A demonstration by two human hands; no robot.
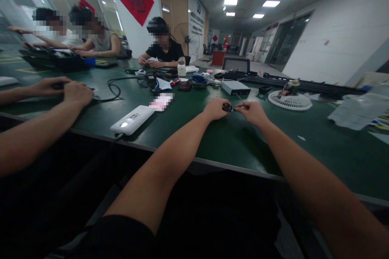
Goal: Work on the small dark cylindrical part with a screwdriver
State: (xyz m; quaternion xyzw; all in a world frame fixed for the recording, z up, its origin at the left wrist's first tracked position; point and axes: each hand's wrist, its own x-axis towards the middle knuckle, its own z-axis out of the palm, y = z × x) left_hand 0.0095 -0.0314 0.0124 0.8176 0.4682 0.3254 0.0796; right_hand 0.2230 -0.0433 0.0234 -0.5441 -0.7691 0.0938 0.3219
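Over the green table (225, 141), my left hand (216, 109) is closed around a small dark part (227, 107). Just to its right, my right hand (251, 112) pinches a thin rod-like tool (240, 99), whose shaft points up and to the left. The fingertips of both hands are close together, with a tiny piece (234, 109) between them that is too small to make out. Behind my hands sits a grey metal box (236, 88).
A white power bank (133, 120) and a lit phone (162, 102) lie left of my hands. A white fan cage (290, 100) stands right. Further left, a neighbour's hands (71, 91) hold a dark object. Three people sit across the table; cables and a bottle (181, 68) lie between.
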